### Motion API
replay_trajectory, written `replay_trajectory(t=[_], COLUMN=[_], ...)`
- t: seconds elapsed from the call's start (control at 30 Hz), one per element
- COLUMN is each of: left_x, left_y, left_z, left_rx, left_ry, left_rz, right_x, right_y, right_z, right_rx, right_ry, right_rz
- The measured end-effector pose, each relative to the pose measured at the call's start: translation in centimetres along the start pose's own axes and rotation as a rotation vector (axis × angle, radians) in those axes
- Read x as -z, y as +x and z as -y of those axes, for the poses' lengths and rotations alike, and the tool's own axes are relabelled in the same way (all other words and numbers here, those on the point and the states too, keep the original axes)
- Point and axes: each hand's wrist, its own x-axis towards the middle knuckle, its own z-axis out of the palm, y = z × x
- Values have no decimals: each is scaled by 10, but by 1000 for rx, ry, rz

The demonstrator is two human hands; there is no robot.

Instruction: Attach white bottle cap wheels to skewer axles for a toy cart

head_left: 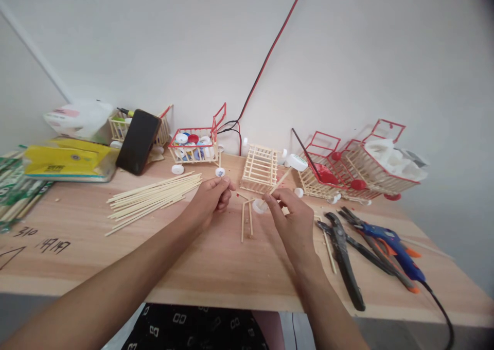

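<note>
My right hand [293, 216] pinches a thin wooden stick [282, 179] between thumb and fingers. The stick slants, its upper end meeting a white cap [297, 162] and its lower end over a translucent round lid [260, 206] on the table. My left hand [214, 198] is closed, fingers curled with thumb against index; whatever it may hold is hidden. Between the hands lie a small frame of short sticks [247, 219] and a red-tipped piece. Just behind is a slatted stick basket [259, 169] with white caps at its upper corners.
A bundle of wooden sticks [154, 198] lies left, near a phone [139, 141] and yellow packet [73, 158]. Small stick carts [195, 146] with red rims line the wall. Cutting pliers [343, 262] and a blue glue gun [393, 247] with its cord lie right.
</note>
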Motion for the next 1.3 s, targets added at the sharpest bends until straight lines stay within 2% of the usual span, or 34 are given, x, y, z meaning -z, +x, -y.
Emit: replay_trajectory(t=[0.23,0.57,0.93,1.3], left_x=[3,2,0,1], left_y=[2,4,3,4], left_z=[-1,-4,-8,-5], left_rx=[91,113,168,96], left_ry=[-186,-329,-356,-252], left_rz=[11,5,-38,-35], right_x=[0,0,-1,0], right_y=[0,0,0,-1], right_z=[-1,0,-1,-1], right_rx=[9,8,20,15], right_ry=[0,2,14,8], right_rz=[-2,2,14,9])
